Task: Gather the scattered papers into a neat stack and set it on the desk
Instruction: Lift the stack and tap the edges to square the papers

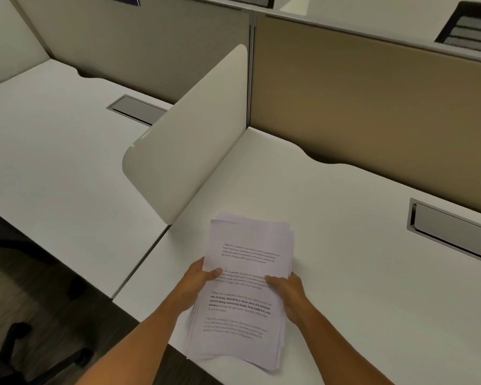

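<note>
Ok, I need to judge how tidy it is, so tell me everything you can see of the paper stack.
The paper stack is many white printed sheets, with short text paragraphs on the top page, some bold. Its edges are uneven, sheets fanning at the corners. It lies over the desk, its near end at the front edge. The left hand and right hand grip its sides, thumbs on top.

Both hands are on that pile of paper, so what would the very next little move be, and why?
Probably squaring it up: the left hand and right hand grip the stack of papers by its sides, but sheet edges fan out unevenly at its corners, and its near end overhangs the desk.
</note>
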`<state>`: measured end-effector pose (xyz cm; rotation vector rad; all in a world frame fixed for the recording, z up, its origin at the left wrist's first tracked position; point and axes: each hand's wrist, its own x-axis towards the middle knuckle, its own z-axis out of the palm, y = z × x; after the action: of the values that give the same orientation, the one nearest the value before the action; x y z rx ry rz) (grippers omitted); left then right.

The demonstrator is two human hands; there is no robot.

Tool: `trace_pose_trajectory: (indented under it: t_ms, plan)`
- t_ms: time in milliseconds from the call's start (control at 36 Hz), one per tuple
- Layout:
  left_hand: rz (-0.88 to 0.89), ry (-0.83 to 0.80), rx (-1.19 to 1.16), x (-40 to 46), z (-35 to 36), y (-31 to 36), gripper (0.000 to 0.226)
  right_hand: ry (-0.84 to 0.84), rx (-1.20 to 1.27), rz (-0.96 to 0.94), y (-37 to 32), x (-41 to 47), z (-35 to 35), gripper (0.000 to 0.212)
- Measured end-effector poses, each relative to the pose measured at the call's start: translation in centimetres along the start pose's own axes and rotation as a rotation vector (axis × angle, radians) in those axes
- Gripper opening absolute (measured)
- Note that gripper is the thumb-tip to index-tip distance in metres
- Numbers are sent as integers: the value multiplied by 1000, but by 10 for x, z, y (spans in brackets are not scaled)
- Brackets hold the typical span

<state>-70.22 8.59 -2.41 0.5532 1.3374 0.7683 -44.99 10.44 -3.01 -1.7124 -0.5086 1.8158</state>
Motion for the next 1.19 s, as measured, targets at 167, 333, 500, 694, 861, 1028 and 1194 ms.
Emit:
trace_pose_trajectory:
  t_ms: [167, 333, 500, 694, 861, 1028, 1194]
  plan:
    - [85, -246, 7, -24, 24, 30, 44, -174, 57, -189, -17, -29, -51, 73]
    - [208, -305, 195, -44, 80, 53, 36, -129, -44, -431, -41, -71, -107, 59]
    - [335, -288, 306, -53, 151, 57, 32, -43, -82, -635, -51, -114, -161, 45]
    - [352, -380, 342, -57, 217, 39, 36, 36, -41, -737, -45, -144, -224, 44]
    - [347, -422, 367, -64, 255, 24, 33, -43, -100, -715, -35, -162, -276, 64]
    - [400, -338, 408, -67, 283, 10, 27, 39, -66, -695, -26, -163, -299, 49]
    - [404, -298, 446, -66, 291, -3, 38, 123, -46, -678, -20, -162, -306, 39]
